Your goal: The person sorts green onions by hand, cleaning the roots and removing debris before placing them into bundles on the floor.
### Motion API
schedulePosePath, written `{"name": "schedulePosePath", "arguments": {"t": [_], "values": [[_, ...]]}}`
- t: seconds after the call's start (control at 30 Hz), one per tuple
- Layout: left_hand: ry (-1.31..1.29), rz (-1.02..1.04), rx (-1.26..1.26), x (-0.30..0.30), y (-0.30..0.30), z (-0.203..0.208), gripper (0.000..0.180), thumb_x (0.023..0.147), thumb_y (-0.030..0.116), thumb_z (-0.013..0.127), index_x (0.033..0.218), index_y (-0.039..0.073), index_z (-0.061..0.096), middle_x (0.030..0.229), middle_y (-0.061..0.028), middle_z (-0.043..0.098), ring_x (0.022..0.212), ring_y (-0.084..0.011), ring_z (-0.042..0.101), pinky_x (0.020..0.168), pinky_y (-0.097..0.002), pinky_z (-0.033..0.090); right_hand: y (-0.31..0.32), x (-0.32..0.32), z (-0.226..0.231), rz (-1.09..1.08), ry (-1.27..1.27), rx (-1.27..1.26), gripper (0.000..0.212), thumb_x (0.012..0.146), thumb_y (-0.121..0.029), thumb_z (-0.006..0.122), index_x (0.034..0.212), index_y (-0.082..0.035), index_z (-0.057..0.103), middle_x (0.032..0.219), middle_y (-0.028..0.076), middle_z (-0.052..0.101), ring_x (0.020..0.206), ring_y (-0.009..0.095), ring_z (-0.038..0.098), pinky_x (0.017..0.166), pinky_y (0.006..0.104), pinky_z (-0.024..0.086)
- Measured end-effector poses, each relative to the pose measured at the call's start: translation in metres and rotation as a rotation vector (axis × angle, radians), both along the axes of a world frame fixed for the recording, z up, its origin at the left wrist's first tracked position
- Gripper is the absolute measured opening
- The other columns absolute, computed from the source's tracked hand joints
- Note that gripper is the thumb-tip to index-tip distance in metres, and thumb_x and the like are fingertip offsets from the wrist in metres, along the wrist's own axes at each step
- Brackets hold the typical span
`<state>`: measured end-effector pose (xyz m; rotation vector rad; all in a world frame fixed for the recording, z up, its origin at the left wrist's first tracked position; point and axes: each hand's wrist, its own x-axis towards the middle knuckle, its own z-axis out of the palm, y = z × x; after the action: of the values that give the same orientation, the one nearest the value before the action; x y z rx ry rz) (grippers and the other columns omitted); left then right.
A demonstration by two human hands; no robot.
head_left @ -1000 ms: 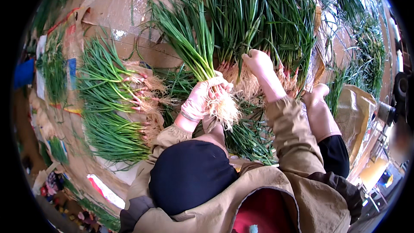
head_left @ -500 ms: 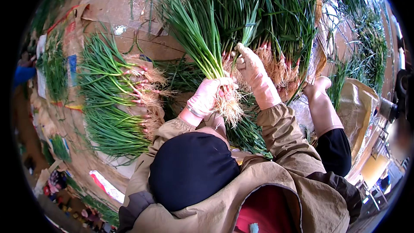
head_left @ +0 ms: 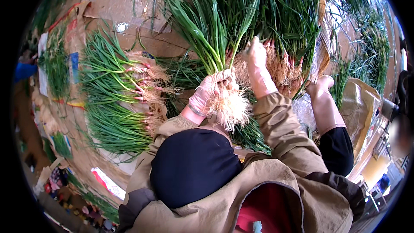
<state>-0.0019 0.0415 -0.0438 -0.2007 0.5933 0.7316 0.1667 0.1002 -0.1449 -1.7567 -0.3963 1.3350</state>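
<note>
Flattened brown cardboard is covering the ground at the top and left, creased and lying in overlapping sheets. Daylight is falling across it, bright near the upper middle. Down the left edge, scraps of coloured paper and a white and red wrapper are lying on the ground. At the right, a tan sack is slumping beside clear plastic sheeting. Beyond it, near the lower right rim, a yellow crate is sitting in shade.
</note>
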Motion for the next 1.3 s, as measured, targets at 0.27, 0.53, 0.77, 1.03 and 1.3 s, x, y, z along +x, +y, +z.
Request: {"name": "schedulePosePath", "arguments": {"t": [0.27, 0.53, 0.77, 1.03, 1.3], "values": [[-0.047, -0.051, -0.131, -0.012, -0.009, -0.024, 0.02, 0.089, 0.011, 0.054, 0.104, -0.002, 0.056, 0.083, -0.0072, 0.061, 0.075, -0.0192, 0.059, 0.075, -0.0342, 0.049, -0.064, 0.03, 0.07, 1.37, -0.17, -0.231, 0.033, 0.097, -0.035, 0.044, 0.105, -0.007, 0.058, 0.064, -0.004, 0.048, 0.046, 0.007, 0.035, 0.044, 0.0212, 0.031], [-0.033, -0.149, -0.071, -0.013, -0.013, -0.013, 0.029, 0.09, 0.023, 0.055, 0.106, -0.001, 0.055, 0.084, -0.0115, 0.062, 0.076, -0.0261, 0.062, 0.073, -0.0388, 0.051, -0.029, -0.023, 0.069, 0.468, 0.38, 0.106, 0.021, 0.091, -0.027, 0.06, 0.089, -0.007, 0.061, 0.07, -0.006, 0.053, 0.054, 0.003, 0.04, 0.047, 0.019, 0.034], [-0.027, -0.1, 0.07, -0.02, -0.018, -0.013, 0.012, 0.087, 0.014, 0.055, 0.094, 0.005, 0.05, 0.069, -0.0022, 0.05, 0.061, -0.0167, 0.052, 0.073, -0.0355, 0.046, -0.028, -0.029, 0.062, 0.797, -0.764, 0.486, 0.034, 0.092, -0.034, 0.054, 0.076, -0.005, 0.06, 0.063, 0.008, 0.058, 0.057, 0.021, 0.058, 0.056, 0.0334, 0.047], [0.028, 0.256, 0.316, -0.044, 0.018, 0.022, 0.015, 0.082, 0.008, 0.057, 0.093, 0.01, 0.048, 0.06, 0.0046, 0.041, 0.051, -0.0089, 0.044, 0.06, -0.0261, 0.04, -0.053, 0.02, 0.054, 1.728, -0.593, -0.423, 0.056, 0.093, -0.051, 0.04, 0.104, -0.001, 0.063, 0.076, 0.012, 0.068, 0.071, 0.028, 0.066, 0.073, 0.0352, 0.052], [0.195, 0.019, 0.013, -0.029, 0.009, -0.007, 0.022, 0.086, 0.005, 0.055, 0.107, 0.0, 0.054, 0.087, -0.0109, 0.062, 0.069, -0.0209, 0.057, 0.068, -0.035, 0.05, 0.039, 0.022, 0.036, 0.764, -1.079, -0.149, 0.048, 0.088, -0.047, 0.053, 0.091, 0.001, 0.061, 0.08, 0.017, 0.066, 0.073, 0.033, 0.063, 0.072, 0.0405, 0.05]]}}
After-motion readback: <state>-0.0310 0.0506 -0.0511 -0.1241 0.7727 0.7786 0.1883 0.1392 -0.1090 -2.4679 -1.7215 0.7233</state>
